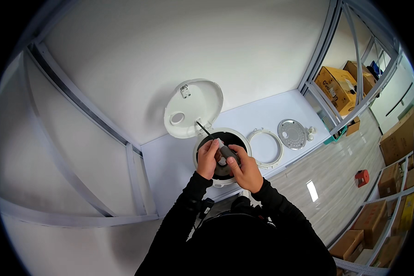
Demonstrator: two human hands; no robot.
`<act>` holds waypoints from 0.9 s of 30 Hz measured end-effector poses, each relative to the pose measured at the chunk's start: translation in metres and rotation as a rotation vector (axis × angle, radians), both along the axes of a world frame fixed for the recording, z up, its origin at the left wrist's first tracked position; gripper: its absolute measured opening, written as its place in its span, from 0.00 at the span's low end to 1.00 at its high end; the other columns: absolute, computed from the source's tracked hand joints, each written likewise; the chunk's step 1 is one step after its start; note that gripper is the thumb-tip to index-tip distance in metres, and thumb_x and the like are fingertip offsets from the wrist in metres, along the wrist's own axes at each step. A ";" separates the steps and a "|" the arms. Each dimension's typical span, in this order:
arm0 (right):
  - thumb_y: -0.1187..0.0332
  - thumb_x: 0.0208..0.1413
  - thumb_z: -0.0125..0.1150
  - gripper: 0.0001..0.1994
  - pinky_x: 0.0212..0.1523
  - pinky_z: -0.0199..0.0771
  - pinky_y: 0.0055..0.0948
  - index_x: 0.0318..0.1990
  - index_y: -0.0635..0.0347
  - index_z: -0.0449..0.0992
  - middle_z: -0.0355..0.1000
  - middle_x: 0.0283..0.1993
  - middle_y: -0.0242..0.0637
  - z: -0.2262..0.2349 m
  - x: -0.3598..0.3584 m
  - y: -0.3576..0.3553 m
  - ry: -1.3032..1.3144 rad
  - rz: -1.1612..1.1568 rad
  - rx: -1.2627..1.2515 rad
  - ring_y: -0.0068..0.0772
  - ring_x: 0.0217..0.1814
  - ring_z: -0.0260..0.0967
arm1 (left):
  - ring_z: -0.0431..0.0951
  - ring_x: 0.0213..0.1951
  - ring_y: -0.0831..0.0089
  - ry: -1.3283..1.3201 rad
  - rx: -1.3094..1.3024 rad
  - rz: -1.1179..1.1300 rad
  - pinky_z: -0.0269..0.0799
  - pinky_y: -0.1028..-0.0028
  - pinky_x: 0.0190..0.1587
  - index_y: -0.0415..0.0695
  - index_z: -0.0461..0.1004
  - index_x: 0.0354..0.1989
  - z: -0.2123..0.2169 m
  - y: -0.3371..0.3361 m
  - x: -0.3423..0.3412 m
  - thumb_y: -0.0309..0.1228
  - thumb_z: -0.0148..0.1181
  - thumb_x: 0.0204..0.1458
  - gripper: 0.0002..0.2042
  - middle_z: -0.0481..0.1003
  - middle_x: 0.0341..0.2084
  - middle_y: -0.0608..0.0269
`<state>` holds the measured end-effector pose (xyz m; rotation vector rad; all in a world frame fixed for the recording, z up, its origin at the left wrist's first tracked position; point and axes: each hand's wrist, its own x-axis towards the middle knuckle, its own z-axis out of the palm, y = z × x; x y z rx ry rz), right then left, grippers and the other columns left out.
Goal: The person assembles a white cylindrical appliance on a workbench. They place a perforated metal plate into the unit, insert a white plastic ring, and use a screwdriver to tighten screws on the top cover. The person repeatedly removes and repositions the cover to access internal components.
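Both my hands are over a white round cooker (pixel 195 154) with a dark inner pot. My right hand (pixel 246 171) is wrapped round the grey handle of a screwdriver (pixel 227 151). At the front of that handle, the fingers of my left hand (pixel 208 160) are closed. The screwdriver's dark shaft slants up and left, its tip at the hinge area of the cooker's raised white lid (pixel 202 103). Whether the tip sits in a screw is too small to tell. My hands hide part of the pot.
To the cooker's right on the white table (pixel 165 172) lie a white ring (pixel 281 149), a grey perforated disc (pixel 293 133) and small white parts (pixel 311 133). Metal frame posts and a white wall surround the table. Shelved cardboard boxes (pixel 371 218) and a red object (pixel 362 178) are at right.
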<state>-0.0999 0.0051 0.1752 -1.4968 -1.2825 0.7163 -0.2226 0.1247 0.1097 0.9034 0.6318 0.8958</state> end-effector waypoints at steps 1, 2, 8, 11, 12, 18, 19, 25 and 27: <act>0.66 0.63 0.63 0.21 0.45 0.77 0.36 0.60 0.64 0.69 0.78 0.44 0.50 -0.003 0.000 0.002 -0.076 -0.009 0.073 0.50 0.43 0.79 | 0.63 0.23 0.87 -0.009 0.009 -0.014 0.58 0.81 0.26 0.41 0.80 0.45 0.002 0.000 0.000 0.41 0.54 0.67 0.15 0.67 0.22 0.77; 0.66 0.64 0.62 0.20 0.45 0.77 0.36 0.60 0.64 0.70 0.78 0.45 0.50 -0.005 0.000 0.002 -0.152 -0.016 0.145 0.50 0.43 0.79 | 0.63 0.24 0.87 -0.019 0.018 -0.026 0.59 0.81 0.26 0.41 0.79 0.46 0.005 0.000 -0.002 0.41 0.53 0.67 0.16 0.66 0.22 0.77; 0.69 0.62 0.63 0.18 0.47 0.76 0.35 0.57 0.65 0.72 0.78 0.48 0.51 -0.011 0.001 0.001 -0.214 -0.073 0.291 0.47 0.47 0.79 | 0.61 0.23 0.85 -0.086 -0.016 0.024 0.56 0.80 0.26 0.40 0.78 0.50 0.012 -0.002 0.001 0.38 0.48 0.68 0.16 0.63 0.20 0.76; 0.70 0.62 0.63 0.18 0.48 0.76 0.34 0.57 0.65 0.73 0.78 0.48 0.50 -0.007 0.004 -0.003 -0.166 -0.068 0.254 0.46 0.47 0.79 | 0.60 0.22 0.84 -0.107 0.033 0.099 0.56 0.79 0.26 0.41 0.76 0.50 0.007 0.003 0.002 0.37 0.48 0.68 0.15 0.61 0.20 0.75; 0.70 0.61 0.63 0.17 0.48 0.76 0.34 0.56 0.65 0.73 0.78 0.47 0.50 -0.006 0.005 -0.005 -0.165 -0.064 0.258 0.45 0.46 0.79 | 0.60 0.22 0.83 -0.108 0.059 0.121 0.57 0.79 0.26 0.41 0.76 0.50 0.004 0.004 0.002 0.38 0.47 0.68 0.15 0.61 0.19 0.75; 0.71 0.60 0.63 0.15 0.42 0.75 0.30 0.53 0.67 0.76 0.79 0.40 0.45 0.000 0.018 -0.028 -0.136 0.011 0.263 0.35 0.39 0.77 | 0.61 0.23 0.81 -0.181 -0.003 0.312 0.59 0.78 0.27 0.39 0.73 0.48 0.005 0.002 0.002 0.40 0.46 0.70 0.16 0.63 0.22 0.70; 0.71 0.60 0.63 0.15 0.40 0.75 0.29 0.53 0.67 0.76 0.79 0.39 0.44 0.004 0.020 -0.033 -0.132 0.028 0.261 0.33 0.37 0.77 | 0.61 0.23 0.81 -0.200 -0.011 0.336 0.59 0.78 0.27 0.39 0.73 0.47 0.006 0.002 0.002 0.40 0.46 0.70 0.15 0.63 0.22 0.70; 0.71 0.58 0.64 0.15 0.40 0.77 0.32 0.52 0.65 0.77 0.80 0.39 0.48 0.003 0.026 -0.053 -0.134 0.030 0.252 0.43 0.37 0.80 | 0.61 0.22 0.80 -0.275 0.039 0.355 0.59 0.76 0.27 0.39 0.71 0.41 0.004 0.000 0.000 0.39 0.47 0.70 0.15 0.63 0.21 0.69; 0.71 0.58 0.64 0.15 0.40 0.77 0.32 0.52 0.66 0.77 0.80 0.39 0.47 0.003 0.026 -0.057 -0.122 0.018 0.257 0.42 0.37 0.80 | 0.60 0.21 0.79 -0.253 0.020 0.360 0.59 0.76 0.27 0.39 0.70 0.39 0.004 -0.001 -0.002 0.39 0.47 0.70 0.15 0.62 0.20 0.69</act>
